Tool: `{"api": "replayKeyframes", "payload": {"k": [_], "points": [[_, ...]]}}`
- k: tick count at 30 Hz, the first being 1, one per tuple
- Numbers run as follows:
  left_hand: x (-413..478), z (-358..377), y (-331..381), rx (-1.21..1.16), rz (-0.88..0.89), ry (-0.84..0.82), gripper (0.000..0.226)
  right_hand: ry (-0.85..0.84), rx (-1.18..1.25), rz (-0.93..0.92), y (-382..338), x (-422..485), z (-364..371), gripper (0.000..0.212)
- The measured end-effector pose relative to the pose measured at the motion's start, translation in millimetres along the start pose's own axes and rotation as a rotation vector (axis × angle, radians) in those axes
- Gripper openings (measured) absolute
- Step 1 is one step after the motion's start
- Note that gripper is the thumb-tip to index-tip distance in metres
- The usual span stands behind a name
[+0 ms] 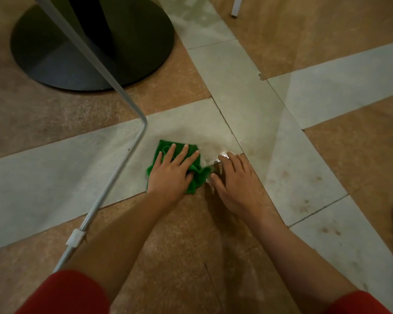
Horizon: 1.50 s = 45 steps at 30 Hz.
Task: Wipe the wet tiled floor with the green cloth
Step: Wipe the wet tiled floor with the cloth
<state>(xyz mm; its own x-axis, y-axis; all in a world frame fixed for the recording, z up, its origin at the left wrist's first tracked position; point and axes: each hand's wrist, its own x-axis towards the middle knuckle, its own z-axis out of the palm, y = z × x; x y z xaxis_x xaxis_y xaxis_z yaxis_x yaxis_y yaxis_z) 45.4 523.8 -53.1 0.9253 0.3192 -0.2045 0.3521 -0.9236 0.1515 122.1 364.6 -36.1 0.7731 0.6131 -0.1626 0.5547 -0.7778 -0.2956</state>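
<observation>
A crumpled green cloth (196, 176) lies on a pale grey floor tile, near the corner where it meets a brown tile. My left hand (171, 169) presses flat on the cloth with straight, spread fingers. My right hand (235, 180) rests palm down on the floor just right of the cloth, fingers straight, at the edge of a shiny wet patch (214, 155). The wet patch glistens between the two hands and beyond the right fingertips.
A bent grey metal chair leg (114, 171) runs along the floor just left of my left arm. A black round table base (91, 44) stands at the back left. A white furniture leg (236, 6) shows at the top. Brown and grey tiles (304, 155) stretch to the right.
</observation>
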Motion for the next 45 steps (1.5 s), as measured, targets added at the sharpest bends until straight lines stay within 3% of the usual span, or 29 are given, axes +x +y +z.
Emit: {"api": "replayKeyframes", "payload": {"k": [5, 13, 15, 21, 28, 33, 35, 42, 45], "points": [[33.6, -4.4, 39.7, -0.121, -0.208, -0.001, 0.054, -0.026, -0.003, -0.005, -3.7, -0.1, -1.1, 0.060], [16.9, -4.4, 9.9, 0.036, 0.248, -0.070, 0.059, -0.067, 0.062, -0.030, -2.2, -4.2, -20.2, 0.054], [27.2, -5.5, 6.5, 0.050, 0.225, -0.064, 0.061, -0.067, 0.110, -0.035, -0.1, -7.1, -22.1, 0.051], [29.1, 6.0, 62.8, -0.076, -0.094, 0.015, 0.057, -0.020, 0.138, 0.029, 13.5, -9.8, -25.6, 0.047], [13.9, 4.6, 36.0, 0.067, 0.191, -0.027, 0.060, 0.039, 0.122, 0.038, 17.9, -10.5, -29.4, 0.041], [50.0, 3.1, 63.7, -0.122, -0.138, 0.012, 0.058, 0.052, 0.102, 0.081, 34.3, -20.6, -31.0, 0.048], [55.4, 5.2, 82.6, -0.150, -0.183, 0.029, 0.057, 0.025, 0.085, 0.100, 40.4, -23.0, -29.4, 0.052], [27.2, 12.5, 70.9, -0.034, 0.214, -0.048, 0.060, 0.038, 0.134, 0.119, 36.5, -14.3, -32.3, 0.048], [28.0, 8.3, 52.4, 0.016, 0.251, -0.079, 0.061, 0.047, 0.141, 0.103, 34.2, -11.8, -32.6, 0.044]]}}
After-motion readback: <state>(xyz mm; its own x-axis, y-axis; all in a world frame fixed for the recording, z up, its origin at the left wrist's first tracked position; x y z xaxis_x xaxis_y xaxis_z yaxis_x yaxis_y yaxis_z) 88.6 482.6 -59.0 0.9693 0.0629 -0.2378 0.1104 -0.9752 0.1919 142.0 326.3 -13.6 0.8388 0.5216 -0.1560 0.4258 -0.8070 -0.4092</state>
